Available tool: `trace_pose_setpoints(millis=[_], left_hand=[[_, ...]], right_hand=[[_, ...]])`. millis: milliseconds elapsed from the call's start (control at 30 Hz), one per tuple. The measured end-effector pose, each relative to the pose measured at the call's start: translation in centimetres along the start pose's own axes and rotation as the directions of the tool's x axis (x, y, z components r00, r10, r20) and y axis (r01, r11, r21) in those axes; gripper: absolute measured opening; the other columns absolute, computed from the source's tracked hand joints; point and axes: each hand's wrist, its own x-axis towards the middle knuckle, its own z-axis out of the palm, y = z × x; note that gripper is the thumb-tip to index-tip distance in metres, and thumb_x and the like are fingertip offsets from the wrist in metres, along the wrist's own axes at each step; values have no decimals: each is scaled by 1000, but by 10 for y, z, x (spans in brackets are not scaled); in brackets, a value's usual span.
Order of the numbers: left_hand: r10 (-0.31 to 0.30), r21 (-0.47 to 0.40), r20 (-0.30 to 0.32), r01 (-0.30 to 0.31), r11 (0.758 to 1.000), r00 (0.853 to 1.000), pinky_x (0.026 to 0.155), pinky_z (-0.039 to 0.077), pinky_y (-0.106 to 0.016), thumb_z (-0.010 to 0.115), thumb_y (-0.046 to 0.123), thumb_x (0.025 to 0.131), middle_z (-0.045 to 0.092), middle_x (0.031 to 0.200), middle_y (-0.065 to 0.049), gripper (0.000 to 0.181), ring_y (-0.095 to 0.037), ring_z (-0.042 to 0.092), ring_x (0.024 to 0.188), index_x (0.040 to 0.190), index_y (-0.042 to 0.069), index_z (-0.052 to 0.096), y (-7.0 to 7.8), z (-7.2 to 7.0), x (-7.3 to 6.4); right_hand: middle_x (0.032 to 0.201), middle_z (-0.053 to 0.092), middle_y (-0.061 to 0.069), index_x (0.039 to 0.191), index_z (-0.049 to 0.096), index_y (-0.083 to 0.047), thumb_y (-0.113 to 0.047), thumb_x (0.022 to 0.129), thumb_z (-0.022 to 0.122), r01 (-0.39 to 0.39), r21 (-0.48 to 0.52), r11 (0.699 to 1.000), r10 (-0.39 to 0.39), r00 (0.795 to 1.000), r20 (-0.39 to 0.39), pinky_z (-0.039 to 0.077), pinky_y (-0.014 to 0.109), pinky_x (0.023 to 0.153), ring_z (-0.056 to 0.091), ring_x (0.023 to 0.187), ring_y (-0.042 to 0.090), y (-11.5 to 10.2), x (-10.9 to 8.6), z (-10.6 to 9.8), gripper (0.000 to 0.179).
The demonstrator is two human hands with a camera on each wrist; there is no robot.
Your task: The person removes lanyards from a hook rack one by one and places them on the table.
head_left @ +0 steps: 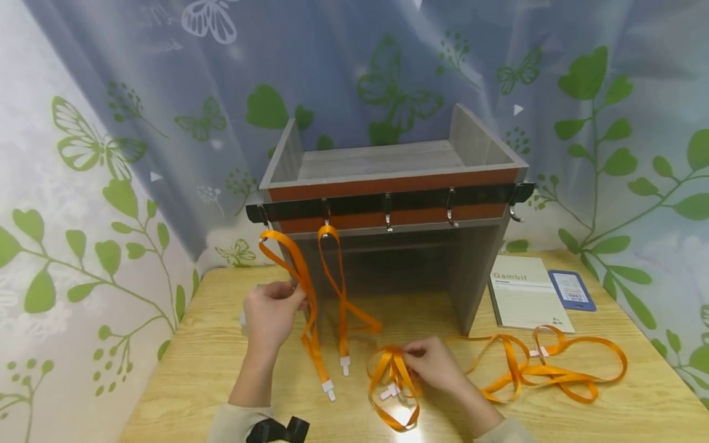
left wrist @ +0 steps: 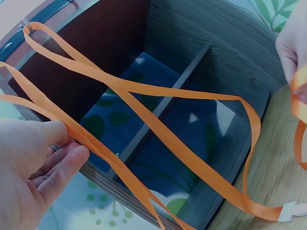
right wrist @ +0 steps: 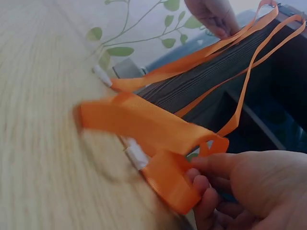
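In the head view an orange lanyard (head_left: 303,271) with a white clip hangs from the leftmost hook of a black rail, and my left hand (head_left: 272,311) pinches its strap partway down. A second orange lanyard (head_left: 341,289) hangs on the hook beside it, untouched. Low at the front, my right hand (head_left: 434,364) pinches a bunched orange lanyard (head_left: 396,412); the right wrist view shows its folded strap (right wrist: 144,127) between thumb and fingers, with a white clip (right wrist: 136,155). More orange lanyard (head_left: 554,366) lies loosely looped on the table to the right.
The black hook rail (head_left: 354,206) runs across the front of a grey wooden shelf unit (head_left: 476,277), with several hooks bearing nothing. A notebook (head_left: 528,295) and a blue card holder (head_left: 572,290) lie to its right on the wooden table (head_left: 183,369). Patterned curtains stand behind.
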Motion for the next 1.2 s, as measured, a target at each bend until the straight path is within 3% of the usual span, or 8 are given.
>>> trace_pose_setpoints(millis=[233,333,500,600,700,967,1200], left_hand=[[-10,-27,7,10,1000,1000,57,58,-24,75,9,85,76,78,-17,16,-13,71,57,91,-6,76,-1,1,0],[-19,-41,15,20,999,1000,57,58,-23,75,8,85,76,79,-18,17,-12,71,57,92,-7,76,-2,0,1],[-23,-44,17,24,999,1000,58,59,-23,75,9,85,76,80,-18,18,-12,71,58,93,-8,75,-2,0,2],[-14,-21,7,14,1000,1000,58,58,-23,76,10,85,76,78,-17,18,-13,71,58,93,-6,76,-2,0,1],[-13,5,4,13,1000,1000,58,56,-21,76,11,85,76,77,-16,17,-13,71,59,92,-5,76,-3,1,0],[46,56,17,-47,997,999,57,56,-19,74,10,86,76,77,-16,19,-19,74,62,94,-6,76,0,1,-4],[65,46,8,-66,997,998,57,57,-20,74,10,86,76,80,-18,19,-21,74,63,97,-5,77,0,-4,-3]], right_hand=[[100,77,15,99,80,-5,-20,89,75,58,-88,994,-59,998,-10,56,19,68,70,85,12,11,3,-1,19],[103,76,17,102,79,-3,-20,90,75,85,-74,994,-84,996,24,56,20,68,70,86,11,14,4,-5,21],[97,76,17,112,73,5,-15,91,72,100,7,995,-100,984,146,54,19,60,67,72,4,15,4,-16,29],[94,75,17,119,68,9,-14,93,70,61,96,993,-83,966,246,54,20,56,65,66,7,13,2,-21,34],[95,74,20,123,64,12,-15,95,67,21,151,988,-65,955,291,54,20,56,65,66,11,9,-2,-27,38],[93,73,24,120,67,9,-22,94,70,104,116,988,-126,972,199,55,25,54,68,64,16,-15,-2,-42,41],[107,73,25,122,68,4,-23,93,72,104,203,974,-131,983,125,59,31,63,68,69,13,-57,4,-61,40]])
